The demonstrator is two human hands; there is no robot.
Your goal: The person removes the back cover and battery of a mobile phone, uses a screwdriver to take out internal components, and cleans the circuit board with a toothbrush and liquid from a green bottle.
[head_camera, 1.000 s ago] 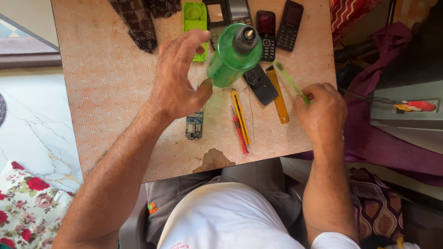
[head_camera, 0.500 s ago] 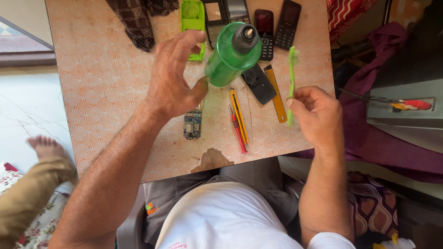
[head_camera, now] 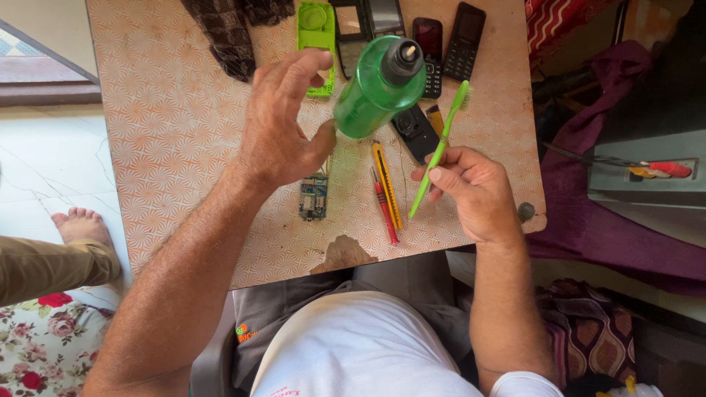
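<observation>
My left hand (head_camera: 283,125) holds a green plastic bottle (head_camera: 376,90) with a dark nozzle cap, tilted above the small patterned table (head_camera: 169,132). My right hand (head_camera: 471,187) grips a green toothbrush (head_camera: 440,147) by its handle, bristles pointing away from me. Below the left hand lies a small bare circuit board (head_camera: 313,195). A yellow utility knife (head_camera: 387,184) and a red screwdriver (head_camera: 384,213) lie between my hands.
Several phones and parts sit at the table's far edge: a green phone cover (head_camera: 316,37), black handsets (head_camera: 465,40), a dark phone (head_camera: 415,132). A dark cloth (head_camera: 228,37) lies far left. Another person's foot (head_camera: 77,224) and leg rest on the floor at left.
My right hand has lifted the toothbrush off the table and turned it upright toward the bottle. The left hand still holds the bottle. Another person's leg has come into view at left.
</observation>
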